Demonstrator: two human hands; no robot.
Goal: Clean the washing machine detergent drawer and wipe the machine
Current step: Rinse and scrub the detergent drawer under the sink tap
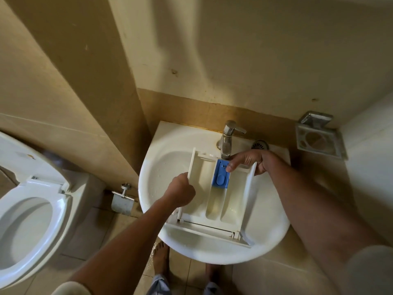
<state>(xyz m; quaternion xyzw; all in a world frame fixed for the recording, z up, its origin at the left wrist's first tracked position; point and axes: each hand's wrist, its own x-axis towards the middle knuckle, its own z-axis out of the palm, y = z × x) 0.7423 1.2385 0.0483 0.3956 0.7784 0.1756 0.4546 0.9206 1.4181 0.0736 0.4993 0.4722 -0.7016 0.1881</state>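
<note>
**Drawer held over the sink**

The drawer (pixel 214 188), white plastic with long compartments, is lying across the sink (pixel 157 179), its front panel toward the person and its back end reaching under the tap (pixel 228 137). A blue insert (pixel 221 174) is sitting in the middle compartment, at the end nearest the tap. The open compartments nearer the person are looking faintly yellow.

The left hand (pixel 180 192) is closing in a fist around the drawer's left wall, gripping it about halfway along. The right hand (pixel 253 160) is wrapping over the drawer's far right corner, thumb behind the right wall, while a fingertip (pixel 229 168) is pressing on the upper right edge of the blue insert. Both forearms are reaching in from the near edge of the view over the sink rim.

The tap is standing at the back of the sink against the wall; no water is visibly running from it. Just right of the tap, a round metal strainer (pixel 259 144) is lying on the sink's back ledge. Further right of the sink, a soap holder (pixel 319 137) is hanging on the wall. Left of the sink and lower down, a paper holder (pixel 123 199) is fixed to the tiles, and beyond it a toilet (pixel 29 220) is standing with its lid up. Bare feet (pixel 160 258) are showing on the floor below the sink.
</note>
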